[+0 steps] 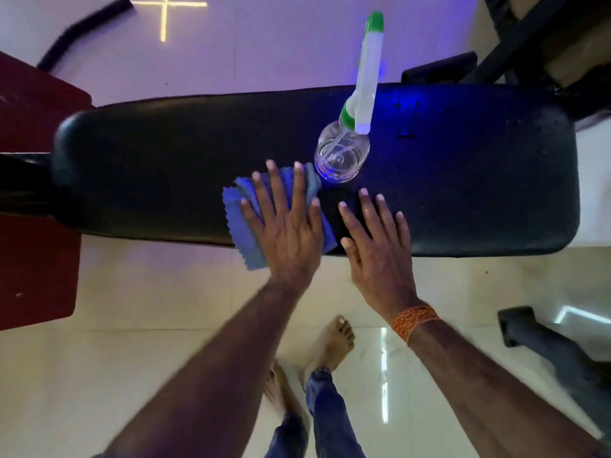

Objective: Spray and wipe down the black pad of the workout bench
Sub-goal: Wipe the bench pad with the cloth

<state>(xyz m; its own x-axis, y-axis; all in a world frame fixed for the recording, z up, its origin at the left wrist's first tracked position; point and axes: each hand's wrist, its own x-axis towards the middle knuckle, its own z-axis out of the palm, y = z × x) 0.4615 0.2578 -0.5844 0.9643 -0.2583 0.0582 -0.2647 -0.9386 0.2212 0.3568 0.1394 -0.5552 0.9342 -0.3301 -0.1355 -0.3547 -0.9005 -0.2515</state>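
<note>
Two bare feet [334, 342] on the glossy tile floor [132, 325], close to the near side of the bench.

Left hand [284, 223]: flat, fingers straight and spread, palm pressing the blue cloth [238, 223] onto the black pad [148, 166]. No pinch, no curl.

Right hand [377, 246]: orange wristband [415, 320] above it. Also flat and splayed, resting straight on the pad just beside the cloth. Holds nothing.

Cloth: sits mid-pad, one corner hanging over the near edge. Thin, limp, zigzag-cut edge, looks like microfibre. Judgement: near weightless, bunches if pushed from one edge. Drive it with a full palm on top, as here.

Pad: runs left to right across the view, smooth and vinyl-like. Droplets show on the right half. Judgement: firm cushion, slick where wet, so the cloth should glide there and drag more on dry areas.

Spray bottle [344, 153]: upright on the pad just past the cloth, touching neither hand. Clear body, part-filled, tall white and green trigger head. Judgement: light but top-heavy and easily knocked over by a wipe stroke; take it at the neck under the trigger.
</note>
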